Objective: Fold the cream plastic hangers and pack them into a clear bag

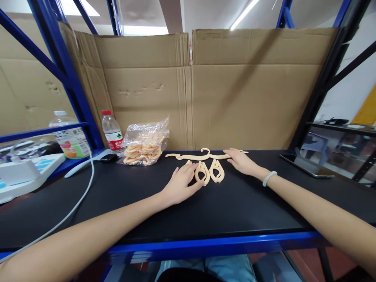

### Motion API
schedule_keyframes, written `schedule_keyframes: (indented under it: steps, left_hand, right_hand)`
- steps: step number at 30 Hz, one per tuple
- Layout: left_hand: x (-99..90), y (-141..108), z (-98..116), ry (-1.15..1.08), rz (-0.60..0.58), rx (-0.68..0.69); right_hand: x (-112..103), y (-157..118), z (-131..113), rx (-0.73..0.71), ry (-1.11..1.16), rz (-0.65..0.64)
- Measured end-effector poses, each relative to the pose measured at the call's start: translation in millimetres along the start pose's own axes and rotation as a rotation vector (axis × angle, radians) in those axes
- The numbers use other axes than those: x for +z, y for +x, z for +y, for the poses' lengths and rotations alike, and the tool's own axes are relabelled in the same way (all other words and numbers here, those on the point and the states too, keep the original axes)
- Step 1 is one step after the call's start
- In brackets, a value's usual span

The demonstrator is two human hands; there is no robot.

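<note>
An unfolded cream plastic clothes hanger [194,157] lies along the back of the black table, its hook pointing up and away. My right hand [242,161] rests on the hanger's right arm, fingers stretched out flat. In front of the hanger, two folded hangers sit side by side as drop-shaped loops: a left one [197,179] and a right one [221,175]. My left hand [182,184] is open over the table, its thumb and forefinger apart and touching the left folded hanger. Part of another cream piece shows behind its fingers.
A clear plastic bag [143,149] of cream hangers stands left of centre, beside a red-capped bottle [113,133]. Farther left are a larger bottle [70,137], a power strip [47,168] and a white cable [85,194]. A phone-like tablet [305,165] lies right. Cardboard [249,94] walls the back.
</note>
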State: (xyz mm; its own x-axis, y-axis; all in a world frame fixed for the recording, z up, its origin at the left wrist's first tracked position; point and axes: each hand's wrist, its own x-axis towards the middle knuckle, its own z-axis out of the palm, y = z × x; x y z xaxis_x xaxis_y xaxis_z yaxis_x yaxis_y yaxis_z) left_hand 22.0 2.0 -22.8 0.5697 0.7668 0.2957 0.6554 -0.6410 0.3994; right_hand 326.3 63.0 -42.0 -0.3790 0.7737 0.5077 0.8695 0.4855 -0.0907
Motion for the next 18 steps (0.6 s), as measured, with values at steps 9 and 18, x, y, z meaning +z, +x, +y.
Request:
schedule_keyframes:
  steps: [9, 18]
  left_hand:
    - [-13.2, -0.4, 1.6, 0.048, 0.106, 0.012]
    - [-13.4, 1.1, 0.8, 0.075, 0.158, 0.035]
  right_hand:
    - [-2.8, -4.5, 2.7, -0.053, -0.067, -0.082]
    - [-5.7, -4.1, -5.9, 0.083, 0.071, 0.027]
